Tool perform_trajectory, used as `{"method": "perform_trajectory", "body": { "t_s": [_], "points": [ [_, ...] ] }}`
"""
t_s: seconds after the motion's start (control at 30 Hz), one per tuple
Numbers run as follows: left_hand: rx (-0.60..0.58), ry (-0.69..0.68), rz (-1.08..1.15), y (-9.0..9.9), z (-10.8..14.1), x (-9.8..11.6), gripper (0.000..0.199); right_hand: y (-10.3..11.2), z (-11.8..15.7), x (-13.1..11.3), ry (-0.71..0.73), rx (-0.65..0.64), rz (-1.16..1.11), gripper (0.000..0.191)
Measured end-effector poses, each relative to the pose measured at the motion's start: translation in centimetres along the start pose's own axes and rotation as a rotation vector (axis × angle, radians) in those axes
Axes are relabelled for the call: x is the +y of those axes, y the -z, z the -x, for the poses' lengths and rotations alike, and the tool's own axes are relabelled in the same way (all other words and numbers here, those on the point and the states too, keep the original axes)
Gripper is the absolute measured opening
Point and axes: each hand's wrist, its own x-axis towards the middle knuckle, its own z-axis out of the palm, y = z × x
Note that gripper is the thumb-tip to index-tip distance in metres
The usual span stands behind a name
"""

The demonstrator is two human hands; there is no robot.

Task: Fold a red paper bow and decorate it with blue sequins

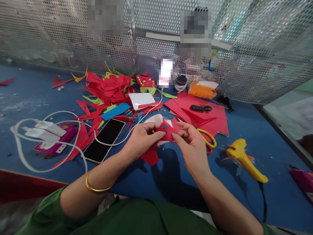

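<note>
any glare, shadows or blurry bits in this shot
In the head view, the upright screen is blown out white and pixelated; in the head view, a dark shadow lies on the blue table below the right hand; in the head view, pixelated squares cover parts of the mesh.

Folded red piece (pixel 168 130): paper, matt, smooth. Scrap heap (pixel 107 88): matt paper too, creased. Phone (pixel 112 130): glossy dark glass-like face. Glue gun (pixel 245 161): smooth plastic, slight sheen (clear film (pixel 238 167) by it, crinkly). Bangle (pixel 97 189): polished gold-toned metal. Screen (pixel 53 32): perforated metal, dull shine. Sleeve (pixel 46 210): matt cloth. Table (pixel 141 182): smooth, low sheen.
</note>
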Motion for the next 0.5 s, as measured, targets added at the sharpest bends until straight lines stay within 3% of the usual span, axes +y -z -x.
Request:
{"method": "perform_trajectory", "body": {
  "t_s": [0.5],
  "points": [
    [-0.031, 0.007, 0.025, 0.17, 0.01, 0.2, 0.014, -0.14, 0.19, -0.1, 0.017, -0.012, 0.033, 0.036]
  ]
}}
